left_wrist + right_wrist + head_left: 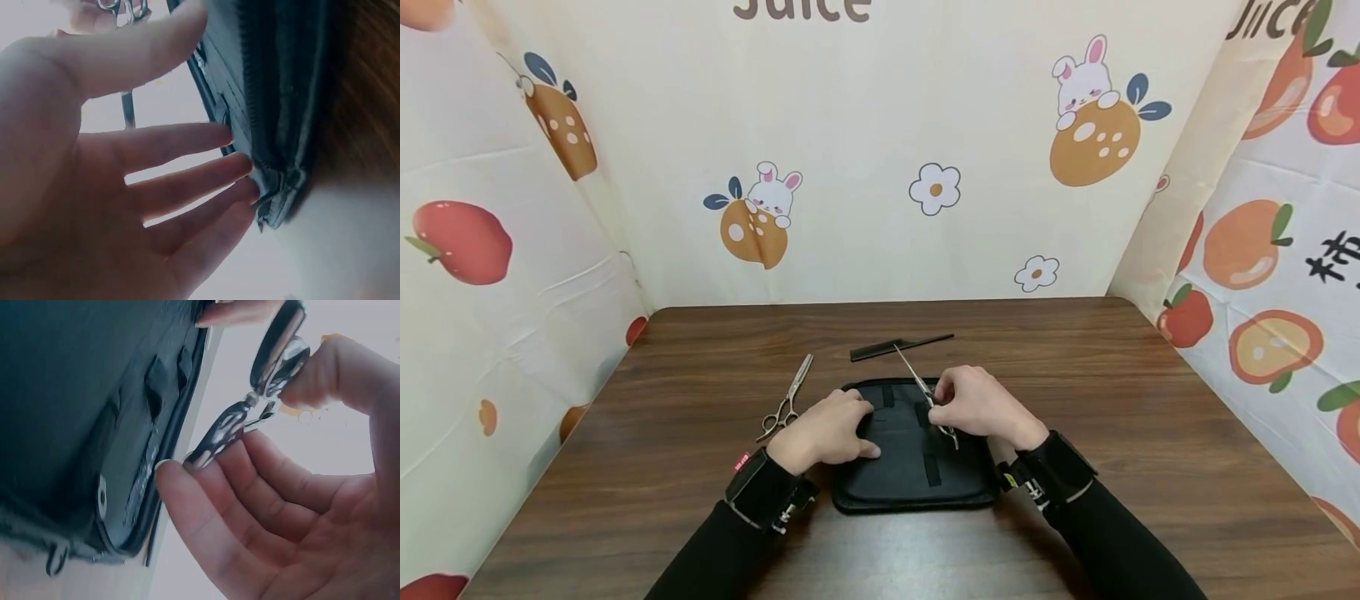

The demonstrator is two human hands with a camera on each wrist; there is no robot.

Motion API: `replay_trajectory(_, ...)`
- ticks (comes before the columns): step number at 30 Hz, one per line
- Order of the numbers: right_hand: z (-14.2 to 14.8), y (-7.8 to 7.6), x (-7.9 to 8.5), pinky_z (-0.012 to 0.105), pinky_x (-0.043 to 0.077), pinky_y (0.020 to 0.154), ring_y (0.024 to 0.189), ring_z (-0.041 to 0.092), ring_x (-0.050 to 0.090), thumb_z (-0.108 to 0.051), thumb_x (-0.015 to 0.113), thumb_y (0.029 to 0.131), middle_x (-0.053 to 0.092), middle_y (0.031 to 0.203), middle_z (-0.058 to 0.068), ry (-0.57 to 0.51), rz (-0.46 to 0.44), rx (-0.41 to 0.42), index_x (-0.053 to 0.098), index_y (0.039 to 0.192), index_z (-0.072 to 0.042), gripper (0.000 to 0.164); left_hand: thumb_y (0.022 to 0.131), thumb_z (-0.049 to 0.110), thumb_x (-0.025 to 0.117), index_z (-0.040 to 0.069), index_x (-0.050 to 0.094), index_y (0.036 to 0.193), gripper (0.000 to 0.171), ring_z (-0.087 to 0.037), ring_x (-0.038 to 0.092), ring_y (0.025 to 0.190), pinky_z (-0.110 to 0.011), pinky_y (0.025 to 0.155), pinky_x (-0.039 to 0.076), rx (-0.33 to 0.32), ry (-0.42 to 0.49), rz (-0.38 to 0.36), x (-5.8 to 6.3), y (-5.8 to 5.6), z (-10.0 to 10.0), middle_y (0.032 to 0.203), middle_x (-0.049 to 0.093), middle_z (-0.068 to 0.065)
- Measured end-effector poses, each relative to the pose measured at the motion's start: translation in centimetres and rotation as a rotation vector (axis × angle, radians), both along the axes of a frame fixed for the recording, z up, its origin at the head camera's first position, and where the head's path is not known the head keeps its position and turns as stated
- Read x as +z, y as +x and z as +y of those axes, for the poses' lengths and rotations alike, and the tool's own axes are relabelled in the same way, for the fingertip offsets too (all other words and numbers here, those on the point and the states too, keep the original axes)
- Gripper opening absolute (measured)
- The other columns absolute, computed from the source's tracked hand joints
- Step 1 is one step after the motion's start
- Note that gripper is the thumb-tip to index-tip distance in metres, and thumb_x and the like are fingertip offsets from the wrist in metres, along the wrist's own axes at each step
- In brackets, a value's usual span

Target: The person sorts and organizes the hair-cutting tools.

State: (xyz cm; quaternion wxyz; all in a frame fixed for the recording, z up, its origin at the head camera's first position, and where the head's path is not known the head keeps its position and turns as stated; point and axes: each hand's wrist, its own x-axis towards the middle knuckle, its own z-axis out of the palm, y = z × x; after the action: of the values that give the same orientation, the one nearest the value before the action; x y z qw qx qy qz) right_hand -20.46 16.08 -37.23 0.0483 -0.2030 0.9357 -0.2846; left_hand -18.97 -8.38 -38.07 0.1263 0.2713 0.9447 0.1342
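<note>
A black zip case (895,483) with loops inside lies on the table. My right hand (977,404) pinches a pair of silver scissors (916,375) over the case's right half, blades pointing away from me. In the right wrist view the scissors' finger rings (278,359) show between thumb and fingers. My left hand (831,429) touches the case's left edge. In the left wrist view its fingers (181,147) are extended toward the zipped edge (256,94). Another pair of silver scissors (796,385) lies left of the case.
A black comb (876,351) lies behind the case on the brown wooden table (715,367). Printed cloth (850,100) hangs at the back and both sides of the table.
</note>
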Motion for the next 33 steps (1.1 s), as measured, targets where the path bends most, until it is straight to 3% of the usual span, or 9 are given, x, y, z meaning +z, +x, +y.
replay_trajectory(6,-0.5,-0.1,-0.3,0.032,0.043,0.06,0.064,0.013,0.05,-0.021,0.063,0.075,0.056,0.074,-0.002,-0.102,0.005,0.034,0.06,0.083,-0.016,0.011,0.087,0.041,0.058,0.008,0.053,0.124,0.05,-0.021,0.048,0.103,-0.042,0.086,0.04,0.095,0.207,0.06,-0.3,-0.5,0.2,0.114,0.052,-0.008)
replay_trajectory(12,-1.1,0.2,-0.2,0.034,0.045,0.061,0.067,0.014,0.052,-0.02,0.063,0.077,0.058,0.076,-0.002,-0.215,-0.016,0.073,0.061,0.086,-0.017,0.011,0.089,0.042,0.055,0.01,0.055,0.12,0.045,-0.013,0.053,0.09,-0.037,0.078,0.044,0.196,0.536,0.016,-0.2,-0.8,0.6,0.104,0.058,-0.003)
replay_trajectory(17,-1.6,0.5,-0.1,0.035,0.046,0.063,0.069,0.012,0.053,-0.02,0.064,0.078,0.059,0.078,-0.002,-0.277,-0.037,0.1,0.062,0.087,-0.018,0.01,0.089,0.042,0.056,0.014,0.06,0.113,0.036,-0.009,0.055,0.088,-0.035,0.078,0.044,0.282,0.73,0.005,-0.3,-1.0,1.3,0.099,0.06,0.005)
replay_trajectory(20,-1.8,0.7,0.0,0.035,0.046,0.065,0.071,0.01,0.053,-0.02,0.063,0.079,0.06,0.079,-0.004,-0.298,-0.039,0.116,0.063,0.087,-0.019,0.009,0.088,0.037,0.058,0.014,0.061,0.108,0.03,-0.016,0.057,0.089,-0.036,0.078,0.046,0.306,0.884,-0.058,-0.3,-1.0,1.7,0.098,0.06,0.001)
replay_trajectory(26,-2.2,0.8,-0.1,0.035,0.046,0.068,0.073,0.009,0.054,-0.021,0.063,0.08,0.061,0.081,-0.005,-0.336,-0.055,0.164,0.063,0.089,-0.019,0.008,0.087,0.021,0.062,0.001,0.058,0.105,0.027,-0.029,0.059,0.089,-0.037,0.078,0.049,0.329,1.241,-0.285,-0.3,-0.7,2.4,0.1,0.057,-0.017)
replay_trajectory(29,-2.4,0.9,-0.1,0.036,0.047,0.069,0.074,0.009,0.055,-0.024,0.064,0.082,0.061,0.082,-0.005,-0.351,-0.064,0.18,0.064,0.09,-0.02,0.009,0.087,0.017,0.062,-0.003,0.056,0.105,0.027,-0.033,0.057,0.091,-0.037,0.079,0.049,0.356,1.355,-0.335,-0.4,-0.6,2.6,0.104,0.056,-0.023)
replay_trajectory(33,-2.6,1.0,-0.1,0.036,0.047,0.069,0.075,0.01,0.055,-0.029,0.065,0.082,0.062,0.083,-0.005,-0.363,-0.066,0.18,0.064,0.091,-0.021,0.011,0.086,0.013,0.062,-0.004,0.055,0.105,0.026,-0.033,0.055,0.095,-0.037,0.08,0.048,0.395,1.467,-0.372,-0.4,-0.5,2.8,0.108,0.056,-0.02)
